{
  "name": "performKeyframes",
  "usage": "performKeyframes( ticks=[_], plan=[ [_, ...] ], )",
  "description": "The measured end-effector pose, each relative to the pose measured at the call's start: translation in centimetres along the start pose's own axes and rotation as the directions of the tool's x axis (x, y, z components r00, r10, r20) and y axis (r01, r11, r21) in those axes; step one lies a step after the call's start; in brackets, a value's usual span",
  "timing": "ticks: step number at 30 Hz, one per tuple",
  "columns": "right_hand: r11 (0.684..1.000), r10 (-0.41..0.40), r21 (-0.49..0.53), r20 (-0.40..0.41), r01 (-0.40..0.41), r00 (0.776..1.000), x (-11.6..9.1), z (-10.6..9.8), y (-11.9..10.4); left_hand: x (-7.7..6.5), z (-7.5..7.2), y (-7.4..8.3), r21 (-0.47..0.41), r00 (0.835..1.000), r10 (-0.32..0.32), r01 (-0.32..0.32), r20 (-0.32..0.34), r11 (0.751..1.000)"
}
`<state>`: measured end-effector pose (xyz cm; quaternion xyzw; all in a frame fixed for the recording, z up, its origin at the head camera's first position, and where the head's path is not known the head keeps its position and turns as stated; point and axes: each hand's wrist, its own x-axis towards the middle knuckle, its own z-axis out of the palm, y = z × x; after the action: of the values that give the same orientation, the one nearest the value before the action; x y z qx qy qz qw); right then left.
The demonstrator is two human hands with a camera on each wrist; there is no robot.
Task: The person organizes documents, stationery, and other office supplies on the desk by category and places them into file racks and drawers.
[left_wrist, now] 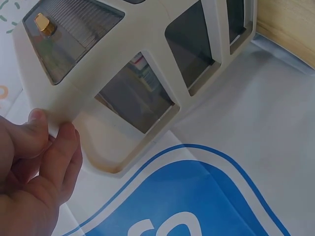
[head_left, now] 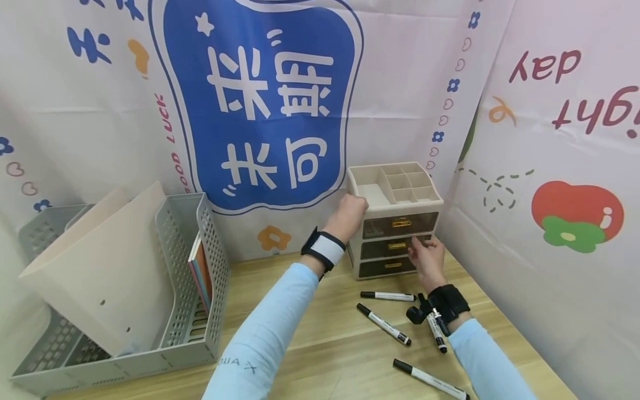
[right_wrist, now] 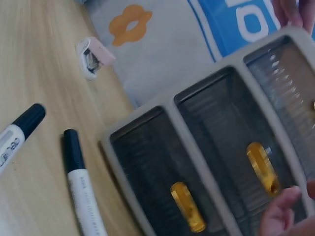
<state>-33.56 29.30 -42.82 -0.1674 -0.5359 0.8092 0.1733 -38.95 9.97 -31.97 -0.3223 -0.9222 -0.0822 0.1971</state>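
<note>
2 hands work at the beige 3-drawer organizer (head_left: 395,222), which stands at the back of the wooden counter (head_left: 320,344) against the printed backdrop, right of the grey file rack (head_left: 125,289). The left hand (head_left: 350,215) pinches the organizer's upper left corner, thumb and fingers curled on the rim. The right hand (head_left: 426,256) reaches to the front of the middle drawer (head_left: 395,246), fingers loosely bent near its gold handle; whether they have closed on the handle cannot be told. 4 black-capped markers (head_left: 384,324) lie on the counter in front.

The step appears to be opening that drawer. It would go best with the left hand bracing the light case firmly so it does not slide forward, and the right pulling the handle straight out, level, clear of the markers.

The left wrist view shows the thumb (left_wrist: 37,129) pressed on the corner, hidden from the head camera. The right wrist view shows the gold handles (right_wrist: 187,206) close up, a fingertip (right_wrist: 283,209) just short of one, and a small pink-and-white clip-like object (right_wrist: 93,56) on the counter by the backdrop that the head view misses.
</note>
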Motion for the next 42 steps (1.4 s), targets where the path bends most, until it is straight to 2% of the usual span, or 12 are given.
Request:
performKeyframes(
  ticks=[6,12,19,31,37,42],
  plan=[
    [0.992,0.119,-0.056,0.107,-0.113,0.987,0.5,0.2,1.6,-0.1,0.0,-0.4,-0.014,0.999,-0.004,0.005,0.036,1.0],
    [0.992,0.11,-0.072,0.057,-0.106,0.992,0.8,1.5,2.1,0.2,-0.2,-0.4,0.006,0.999,0.002,-0.002,0.052,1.0],
    [0.992,0.109,-0.073,0.052,-0.105,0.993,0.1,0.4,2.0,0.3,0.0,0.0,-0.004,0.998,-0.008,0.009,0.058,1.0],
    [0.991,0.112,-0.091,0.137,-0.1,0.984,-3.7,-2.3,1.9,0.5,-0.5,-0.3,0.034,0.999,0.005,-0.006,0.053,0.999],
    [0.987,0.123,-0.116,0.13,-0.108,0.984,-5.9,-3.9,1.8,0.5,-0.4,-0.1,0.014,0.998,-0.004,0.003,0.059,1.0],
    [0.989,0.125,-0.095,0.124,-0.113,0.984,-7.0,-5.0,1.9,0.4,-0.2,-0.1,-0.004,1.0,-0.011,0.011,0.028,1.0]
  ],
)
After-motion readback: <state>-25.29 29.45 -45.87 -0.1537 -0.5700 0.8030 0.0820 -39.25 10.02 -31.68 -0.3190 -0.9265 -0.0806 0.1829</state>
